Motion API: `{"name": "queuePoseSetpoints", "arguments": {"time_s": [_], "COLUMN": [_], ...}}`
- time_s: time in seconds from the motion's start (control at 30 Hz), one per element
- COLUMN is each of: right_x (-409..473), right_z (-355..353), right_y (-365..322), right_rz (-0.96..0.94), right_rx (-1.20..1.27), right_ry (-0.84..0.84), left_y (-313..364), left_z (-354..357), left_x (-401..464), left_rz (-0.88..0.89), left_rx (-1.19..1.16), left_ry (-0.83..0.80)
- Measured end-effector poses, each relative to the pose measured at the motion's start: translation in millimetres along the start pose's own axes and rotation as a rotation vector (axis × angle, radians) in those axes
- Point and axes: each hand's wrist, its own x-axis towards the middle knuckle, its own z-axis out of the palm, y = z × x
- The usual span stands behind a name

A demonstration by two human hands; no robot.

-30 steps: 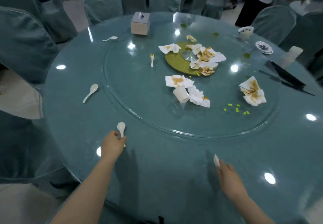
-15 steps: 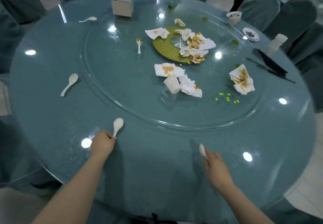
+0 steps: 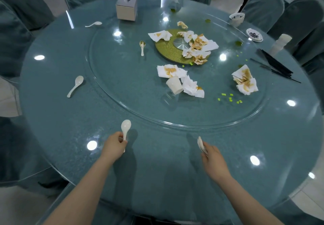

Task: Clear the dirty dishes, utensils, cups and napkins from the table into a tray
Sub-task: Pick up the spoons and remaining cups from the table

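Left hand [image 3: 114, 145] has lifted the white spoon [image 3: 125, 128] upright.

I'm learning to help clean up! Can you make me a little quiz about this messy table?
1. True or false: the left hand holds a white spoon.
2. How many spoons lie loose on the table?
3. The tipped cup lies: A) beside a napkin, B) on the tissue box, C) in a tray.

Key: 1 true. 2 three. 3 A.
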Motion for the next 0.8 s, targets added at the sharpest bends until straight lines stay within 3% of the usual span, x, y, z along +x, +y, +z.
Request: {"name": "queuePoseSetpoints", "arguments": {"time_s": [0.2, 0.4, 0.63, 0.8], "right_x": [4.8, -0.2, -4.9, -3.7], "right_z": [-6.7, -11.0, -0.4, 10.4], "right_y": [-35.0, -73.7, -106.2, -111.6], "right_rz": [-0.109, -0.255, -0.333, -0.34], "right_rx": [0.094, 0.143, 0.194, 0.229], "right_ry": [0.032, 0.041, 0.08, 0.091], "left_y": [42.5, 85.0, 101.3, 101.4], "left_z": [25.2, 44.1, 44.1, 39.7], "left_x": [-24.3, -55.3, -74.1, -74.3], "left_rz": [0.067, 0.099, 0.177, 0.095], "left_rx": [0.022, -0.236, -0.228, -0.181], "left_ry": [-0.158, -0.356, -0.311, -0.26]}}
